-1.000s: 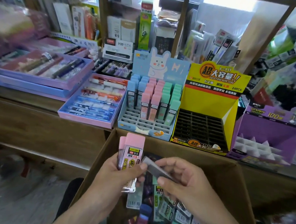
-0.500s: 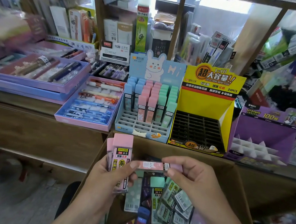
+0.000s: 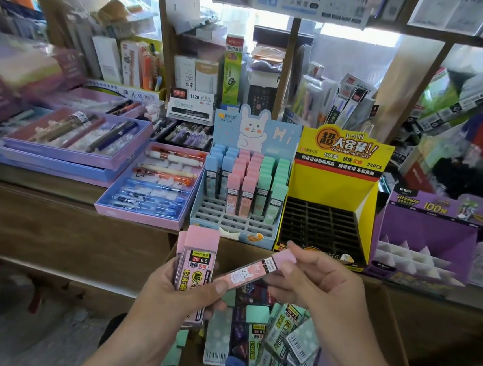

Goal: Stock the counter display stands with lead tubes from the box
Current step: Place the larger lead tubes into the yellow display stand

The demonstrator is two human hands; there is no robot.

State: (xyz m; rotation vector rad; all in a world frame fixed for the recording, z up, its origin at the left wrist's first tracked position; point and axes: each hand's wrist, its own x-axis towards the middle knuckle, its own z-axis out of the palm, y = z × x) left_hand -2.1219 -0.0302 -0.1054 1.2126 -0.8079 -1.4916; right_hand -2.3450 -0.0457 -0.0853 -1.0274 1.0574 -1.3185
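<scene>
Gripping a few upright pink lead tubes (image 3: 197, 264) in the left hand (image 3: 176, 297), the person pinches a slim, tilted bunny-print tube (image 3: 250, 273) with the right hand (image 3: 324, 288) above the cardboard box (image 3: 392, 324), near the blue display stand (image 3: 230, 229).

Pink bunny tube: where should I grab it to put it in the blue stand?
I'd pinch its pale cap end from the right, where the right hand holds it. The bunny tube is slim and flat, so its wide faces suit a pinch, leaving the bottom end free for a blue stand slot. The left hand grips wide pink tubes.
</scene>
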